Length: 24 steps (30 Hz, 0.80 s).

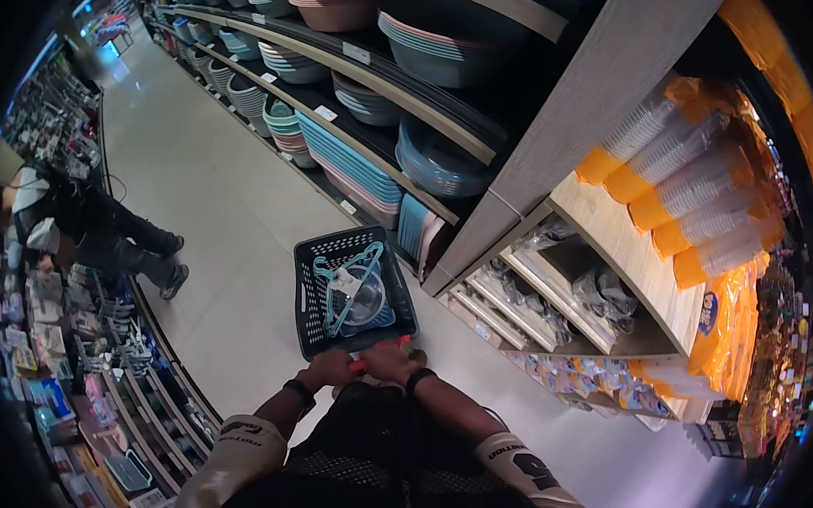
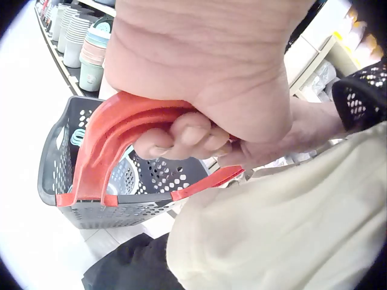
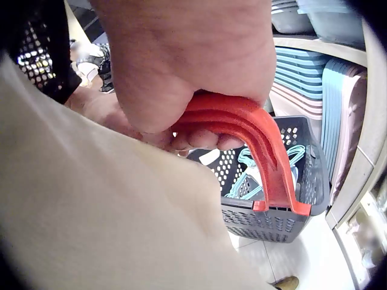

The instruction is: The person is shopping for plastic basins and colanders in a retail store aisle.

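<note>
A dark grey perforated shopping basket [image 1: 305,326] hangs in front of the person. My left hand [image 1: 331,368] grips its red handle [image 2: 97,151], the fingers curled under the bar in the left wrist view. Close beside it, my right hand [image 1: 390,362] holds the same handle, fingertips showing below the bar in the right wrist view. Inside the basket lie light blue hangers [image 3: 243,188] with a white label. A round, clear-looking container [image 1: 369,300] lies partly beneath them.
Shelves of stacked basins [image 1: 445,49] and blue trays [image 1: 352,159] rise ahead. To the right stand plastic cups in orange packs [image 1: 695,191] on a wooden shelf [image 1: 601,223]. At left, a person in dark trousers [image 1: 127,244] is beside a packed shelf. A tiled aisle floor [image 1: 169,140] runs between.
</note>
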Each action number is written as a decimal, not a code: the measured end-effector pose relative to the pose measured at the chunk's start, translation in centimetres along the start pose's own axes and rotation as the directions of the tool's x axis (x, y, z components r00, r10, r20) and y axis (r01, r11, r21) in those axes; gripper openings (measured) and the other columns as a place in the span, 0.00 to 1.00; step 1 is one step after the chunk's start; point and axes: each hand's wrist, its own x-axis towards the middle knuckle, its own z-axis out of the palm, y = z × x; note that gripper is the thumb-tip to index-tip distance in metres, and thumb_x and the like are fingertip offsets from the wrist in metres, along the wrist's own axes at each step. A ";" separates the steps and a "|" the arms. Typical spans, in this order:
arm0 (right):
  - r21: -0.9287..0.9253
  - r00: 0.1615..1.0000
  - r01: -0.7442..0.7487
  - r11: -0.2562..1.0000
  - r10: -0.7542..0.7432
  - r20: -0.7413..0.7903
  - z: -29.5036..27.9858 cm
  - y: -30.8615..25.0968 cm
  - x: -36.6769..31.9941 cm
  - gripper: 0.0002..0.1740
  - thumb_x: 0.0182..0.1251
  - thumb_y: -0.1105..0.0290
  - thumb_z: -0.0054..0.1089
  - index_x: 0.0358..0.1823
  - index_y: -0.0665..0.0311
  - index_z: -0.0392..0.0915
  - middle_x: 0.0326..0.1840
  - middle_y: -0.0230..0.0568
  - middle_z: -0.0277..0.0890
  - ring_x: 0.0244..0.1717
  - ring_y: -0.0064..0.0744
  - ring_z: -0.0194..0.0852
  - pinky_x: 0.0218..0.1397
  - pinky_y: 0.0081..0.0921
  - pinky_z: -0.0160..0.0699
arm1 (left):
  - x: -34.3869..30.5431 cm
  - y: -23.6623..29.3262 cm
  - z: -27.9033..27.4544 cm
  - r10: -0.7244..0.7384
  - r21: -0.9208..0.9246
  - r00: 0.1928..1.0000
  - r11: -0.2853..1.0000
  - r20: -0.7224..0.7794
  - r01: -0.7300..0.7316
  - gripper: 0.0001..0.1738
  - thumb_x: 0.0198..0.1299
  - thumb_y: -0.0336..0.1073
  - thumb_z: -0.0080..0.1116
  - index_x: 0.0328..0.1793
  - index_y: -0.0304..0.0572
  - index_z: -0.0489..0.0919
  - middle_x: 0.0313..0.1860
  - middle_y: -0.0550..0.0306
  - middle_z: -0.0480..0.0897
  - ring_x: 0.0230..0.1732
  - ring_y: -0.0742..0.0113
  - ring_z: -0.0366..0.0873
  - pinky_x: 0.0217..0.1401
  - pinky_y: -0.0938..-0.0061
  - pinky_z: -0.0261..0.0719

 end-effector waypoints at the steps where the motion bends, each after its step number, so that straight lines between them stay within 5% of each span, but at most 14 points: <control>1: -0.004 1.000 0.024 1.000 -0.024 0.007 -0.2 0.2 0.1 0.09 0.60 0.64 0.62 0.38 0.57 0.87 0.39 0.48 0.87 0.43 0.53 0.87 0.47 0.48 0.83 | -0.1 0.2 0.0 -0.005 0.023 0.999 1.000 -0.037 0.006 0.20 0.57 0.52 0.60 0.37 0.41 0.86 0.37 0.41 0.87 0.43 0.40 0.86 0.46 0.49 0.84; 4: 0.021 0.997 0.073 0.997 -0.073 0.007 -1.2 1.0 0.4 0.10 0.59 0.66 0.62 0.39 0.58 0.87 0.39 0.49 0.87 0.43 0.54 0.87 0.48 0.49 0.82 | 0.9 0.1 0.7 -0.095 0.044 0.990 0.994 -0.103 0.100 0.26 0.56 0.61 0.62 0.38 0.45 0.89 0.39 0.43 0.88 0.46 0.42 0.86 0.51 0.51 0.84; 11: 0.020 0.980 0.194 0.981 -0.194 -0.038 -1.3 2.1 1.5 0.08 0.63 0.70 0.56 0.38 0.59 0.84 0.39 0.49 0.86 0.45 0.53 0.86 0.47 0.49 0.83 | 1.1 0.7 1.3 -0.259 0.024 0.955 0.964 -0.146 0.265 0.20 0.53 0.52 0.64 0.46 0.48 0.88 0.45 0.47 0.88 0.48 0.46 0.87 0.52 0.52 0.86; 19: -0.070 0.989 0.150 0.986 -0.150 0.007 -2.0 2.7 2.7 0.09 0.62 0.67 0.59 0.41 0.59 0.83 0.40 0.48 0.85 0.46 0.52 0.85 0.49 0.51 0.80 | 2.3 0.5 1.4 -0.315 -0.105 0.926 0.948 -0.207 0.299 0.21 0.53 0.54 0.66 0.46 0.50 0.89 0.45 0.45 0.88 0.48 0.45 0.87 0.53 0.52 0.85; 24: -0.080 0.968 0.214 0.974 -0.222 -0.118 -2.3 3.4 3.4 0.08 0.60 0.66 0.59 0.40 0.57 0.83 0.39 0.46 0.85 0.45 0.50 0.85 0.48 0.50 0.80 | 2.6 1.0 0.0 -0.286 -0.157 0.937 0.953 -0.198 0.258 0.18 0.55 0.49 0.63 0.49 0.56 0.89 0.40 0.46 0.88 0.45 0.45 0.86 0.52 0.54 0.84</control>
